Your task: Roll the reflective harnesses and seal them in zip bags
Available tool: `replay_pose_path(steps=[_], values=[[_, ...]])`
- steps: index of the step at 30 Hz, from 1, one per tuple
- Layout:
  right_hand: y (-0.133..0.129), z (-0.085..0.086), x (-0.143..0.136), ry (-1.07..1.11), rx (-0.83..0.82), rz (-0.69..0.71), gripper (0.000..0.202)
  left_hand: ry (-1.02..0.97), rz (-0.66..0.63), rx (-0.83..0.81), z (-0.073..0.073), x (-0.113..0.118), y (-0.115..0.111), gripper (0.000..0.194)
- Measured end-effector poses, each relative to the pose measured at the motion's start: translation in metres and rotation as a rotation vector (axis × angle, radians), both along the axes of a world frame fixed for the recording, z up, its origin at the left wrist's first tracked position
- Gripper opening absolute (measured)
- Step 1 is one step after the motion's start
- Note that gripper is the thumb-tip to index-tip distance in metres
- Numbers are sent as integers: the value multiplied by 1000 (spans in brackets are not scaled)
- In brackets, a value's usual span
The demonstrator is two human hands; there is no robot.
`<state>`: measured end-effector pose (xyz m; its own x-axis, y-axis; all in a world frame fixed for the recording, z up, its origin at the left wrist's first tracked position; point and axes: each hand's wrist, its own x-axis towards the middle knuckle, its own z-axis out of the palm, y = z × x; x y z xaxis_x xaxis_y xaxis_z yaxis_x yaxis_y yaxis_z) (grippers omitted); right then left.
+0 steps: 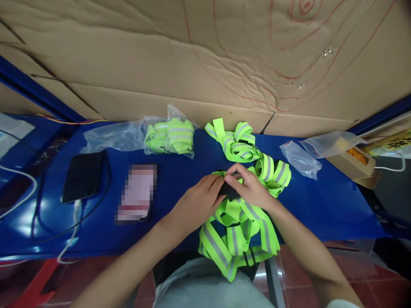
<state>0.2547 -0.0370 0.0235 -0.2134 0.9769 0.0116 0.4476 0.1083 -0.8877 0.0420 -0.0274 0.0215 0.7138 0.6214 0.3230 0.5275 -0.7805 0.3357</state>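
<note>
Both hands meet at the front middle of the table over a neon-yellow reflective strap (239,239) with grey stripes. My left hand (201,201) is closed on a small black piece (228,192) attached to the strap, its exact kind partly hidden by fingers. From the other side, my right hand (252,186) pinches at the same black piece with thumb and forefinger. Below the hands the strap hangs in loops over the table's front edge. Touching distance from the right hand, rolled reflective straps (272,171) lie, with another loose coil (236,143) behind.
Bagged straps (175,136) and a clear plastic bag (115,136) lie at the back left. A phone (136,192) and a black device (82,177) with a white cable are on the left. Clear bags (302,159) and an open cardboard box (353,164) stand right. Cardboard (144,64) walls the back.
</note>
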Motion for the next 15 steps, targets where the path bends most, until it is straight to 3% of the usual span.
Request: replay_pose_path(steps=[3, 6, 10, 15], values=[[-6, 5, 1, -124, 98, 130, 48, 93, 7, 64, -3, 1, 5, 37], [-13, 12, 1, -463, 373, 234, 73, 83, 48, 80, -5, -4, 11, 33], [-20, 21, -5, -862, 591, 238, 65, 55, 40, 93, 1, -11, 15, 29], [-23, 33, -2, -913, 675, 259, 61, 3, 28, 113, 17, -9, 8, 30]])
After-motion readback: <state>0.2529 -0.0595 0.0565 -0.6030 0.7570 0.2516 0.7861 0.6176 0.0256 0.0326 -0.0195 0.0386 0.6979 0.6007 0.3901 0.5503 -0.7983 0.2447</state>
